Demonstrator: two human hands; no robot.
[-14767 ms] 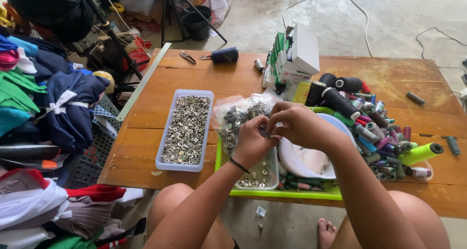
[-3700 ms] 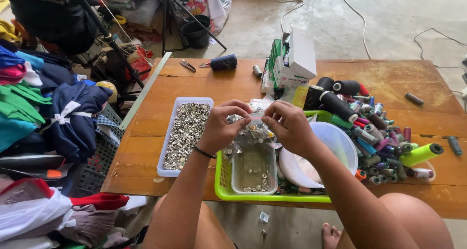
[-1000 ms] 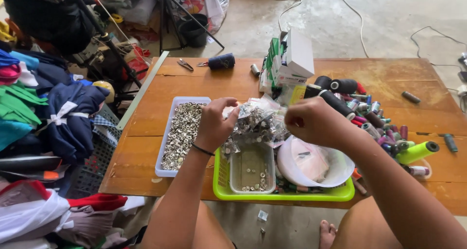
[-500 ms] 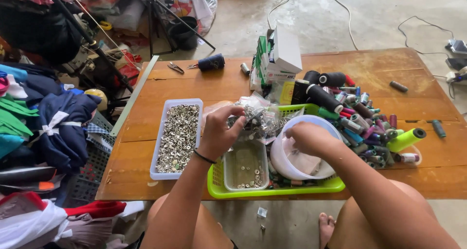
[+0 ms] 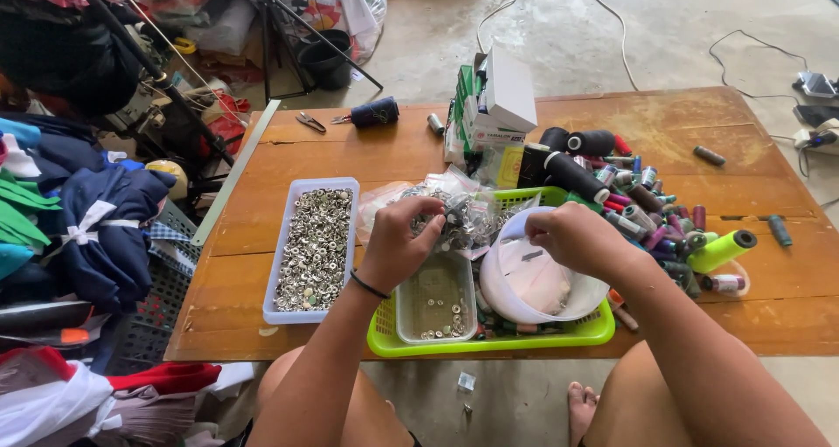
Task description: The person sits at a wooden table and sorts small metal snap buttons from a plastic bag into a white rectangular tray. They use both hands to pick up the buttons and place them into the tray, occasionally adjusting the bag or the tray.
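Note:
My left hand (image 5: 400, 242) grips a crumpled clear plastic bag (image 5: 461, 213) full of small metal snaps, held above a green basket (image 5: 489, 344). Below the bag, a small clear tub (image 5: 434, 300) inside the basket holds a few snaps. To the right, my right hand (image 5: 572, 237) curls its fingers over the far rim of a white bowl (image 5: 533, 285), which sits tilted in the basket. A pale tray (image 5: 313, 248) heaped with metal snaps lies left of my left hand on the wooden table (image 5: 752, 298).
Several thread spools (image 5: 651, 211) are piled right of the basket, with a lime cone (image 5: 721, 250) among them. Stacked boxes (image 5: 494, 106) stand behind. Scissors (image 5: 310, 121) and a dark spool (image 5: 376, 112) lie at the back. Heaped clothes (image 5: 87, 228) crowd the floor on the left.
My right hand left the bag and dropped to the white bowl's rim. My left hand keeps the bag of snaps over the basket. The view shifted slightly.

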